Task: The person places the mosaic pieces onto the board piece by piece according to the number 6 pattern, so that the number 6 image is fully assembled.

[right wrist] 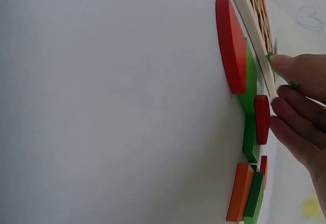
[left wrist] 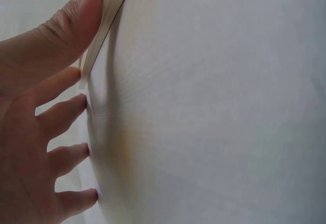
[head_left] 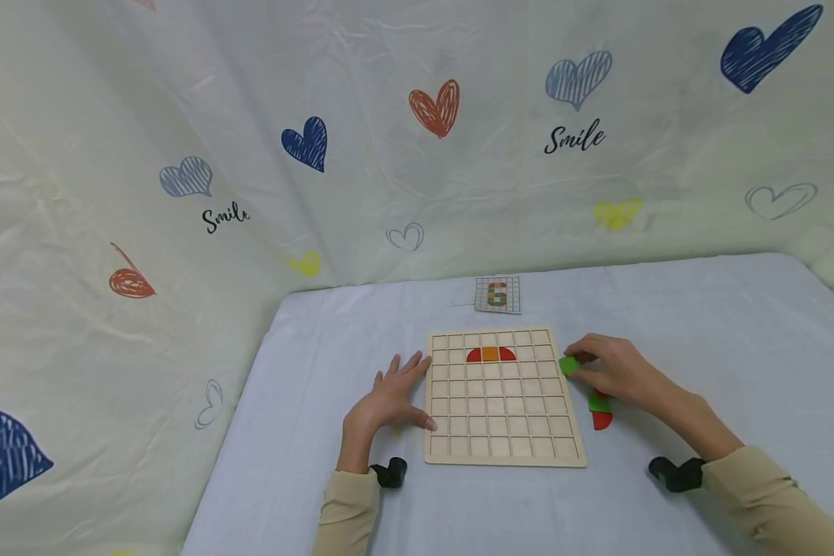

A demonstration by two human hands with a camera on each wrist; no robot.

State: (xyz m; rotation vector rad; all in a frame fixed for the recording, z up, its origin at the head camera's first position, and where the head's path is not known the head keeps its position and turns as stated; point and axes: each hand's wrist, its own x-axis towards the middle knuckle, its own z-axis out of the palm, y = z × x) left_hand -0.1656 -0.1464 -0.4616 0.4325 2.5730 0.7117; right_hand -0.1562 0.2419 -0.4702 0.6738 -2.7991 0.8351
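A wooden grid board (head_left: 496, 407) lies on the white table. In its upper rows sit an orange square tile (head_left: 489, 354) and, on either side, a red quarter-round tile (head_left: 473, 355) and another red one (head_left: 506, 354). My left hand (head_left: 387, 400) has its fingers spread, with the thumb and index finger against the board's left edge. Between thumb and fingers, my right hand (head_left: 618, 372) pinches a green square tile (head_left: 567, 364) at the board's right edge. Below that hand lie loose tiles, among them a red rounded tile (right wrist: 231, 46) and a green tile (right wrist: 248, 79).
Behind the board lies a small pattern card (head_left: 497, 295) with a coloured figure on a grid. More loose tiles, including an orange tile (right wrist: 239, 192), lie along the board's right side. A white curtain (head_left: 361, 201) printed with hearts hangs behind the table.
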